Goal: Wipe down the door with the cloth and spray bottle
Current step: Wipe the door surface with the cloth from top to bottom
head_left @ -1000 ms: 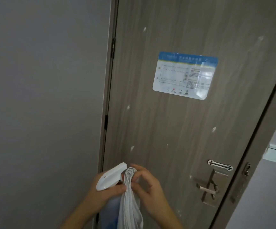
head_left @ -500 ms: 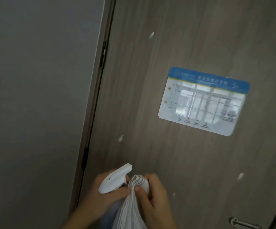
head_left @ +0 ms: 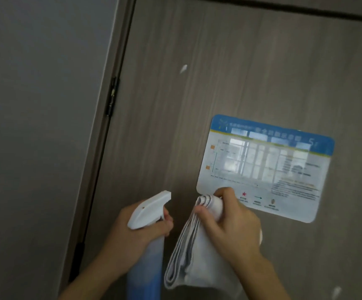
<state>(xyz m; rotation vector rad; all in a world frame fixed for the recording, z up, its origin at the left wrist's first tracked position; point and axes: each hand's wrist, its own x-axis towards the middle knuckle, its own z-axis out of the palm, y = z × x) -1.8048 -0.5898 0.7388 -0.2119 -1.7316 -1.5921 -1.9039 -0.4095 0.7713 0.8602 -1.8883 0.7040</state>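
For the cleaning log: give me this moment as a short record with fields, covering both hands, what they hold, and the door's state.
left hand: gripping spray bottle, nozzle aimed up and right at the door
right hand: clutching folded white cloth, which hangs down
door: wood grain, shut, white spots on it
sign: blue-topped plaque on door, just behind right hand
hinge: on door's left edge
wiping: cloth not yet spread on door

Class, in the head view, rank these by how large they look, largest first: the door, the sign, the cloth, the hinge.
1. door
2. sign
3. cloth, though it is nearer the camera, so close to the sign
4. hinge
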